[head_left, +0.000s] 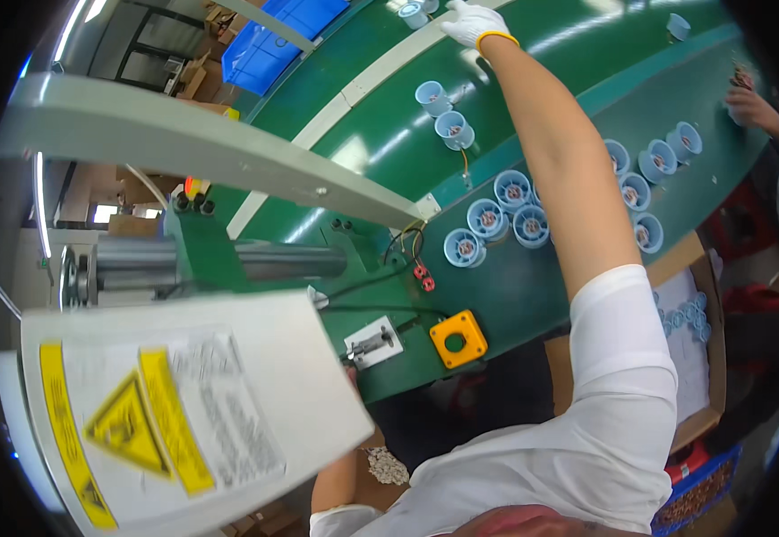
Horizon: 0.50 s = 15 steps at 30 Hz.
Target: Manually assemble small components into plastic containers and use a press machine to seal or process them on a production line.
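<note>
My right arm stretches far across the green bench. My right hand (475, 23), in a white glove with a yellow cuff, is over the pale rail at the top edge, its visible fingers apart. Just left of it stand light blue round plastic housings (413, 13); I see none in its grasp. My left forearm (336, 483) goes behind the white machine box (184, 403). Only a sliver of my left hand (351, 370) shows beside a small metal fixture (373, 343) on a white plate; its fingers are hidden.
Several blue housings with copper-coloured insides (488, 219) stand on the bench around my right arm. A yellow button box (458, 338) sits near the front edge. A grey beam (210, 148) crosses the left. At right are another person's hand (752, 107) and a carton (716, 358).
</note>
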Each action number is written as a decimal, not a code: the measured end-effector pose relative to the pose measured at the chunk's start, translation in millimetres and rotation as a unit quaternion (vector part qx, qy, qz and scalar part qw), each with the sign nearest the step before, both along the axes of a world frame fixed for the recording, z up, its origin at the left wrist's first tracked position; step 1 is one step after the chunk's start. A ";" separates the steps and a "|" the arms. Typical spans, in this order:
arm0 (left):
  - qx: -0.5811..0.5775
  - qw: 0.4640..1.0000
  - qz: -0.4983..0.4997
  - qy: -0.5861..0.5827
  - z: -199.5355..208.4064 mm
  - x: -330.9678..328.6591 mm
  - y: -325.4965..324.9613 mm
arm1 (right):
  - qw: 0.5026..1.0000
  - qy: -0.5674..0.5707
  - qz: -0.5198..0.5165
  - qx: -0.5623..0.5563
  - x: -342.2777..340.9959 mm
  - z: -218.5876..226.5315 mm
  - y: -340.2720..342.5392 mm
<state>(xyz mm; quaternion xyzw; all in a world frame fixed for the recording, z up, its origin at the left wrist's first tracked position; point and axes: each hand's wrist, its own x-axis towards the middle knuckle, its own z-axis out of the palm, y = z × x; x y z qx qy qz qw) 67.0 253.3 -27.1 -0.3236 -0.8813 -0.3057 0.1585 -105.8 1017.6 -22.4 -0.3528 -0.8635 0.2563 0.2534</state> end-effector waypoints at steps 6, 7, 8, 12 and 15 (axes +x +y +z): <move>-0.034 0.998 0.000 0.060 19.6 14.2 -6.6 | 0.994 0.083 0.049 0.056 -87.9 25.6 -47.4; -0.057 0.997 0.014 0.057 12.6 13.4 -18.7 | 0.995 0.030 0.069 0.067 -98.3 26.4 -31.8; -0.044 0.998 0.025 0.047 9.3 14.0 -17.2 | 0.992 0.035 0.072 0.092 -114.6 17.0 -18.0; -0.061 0.994 0.048 0.072 7.7 20.5 -11.3 | 0.938 -0.140 0.246 0.202 -157.1 8.3 13.3; -0.043 0.997 0.052 0.049 14.5 19.9 -6.7 | 0.944 -0.141 0.210 0.211 -168.3 1.9 10.1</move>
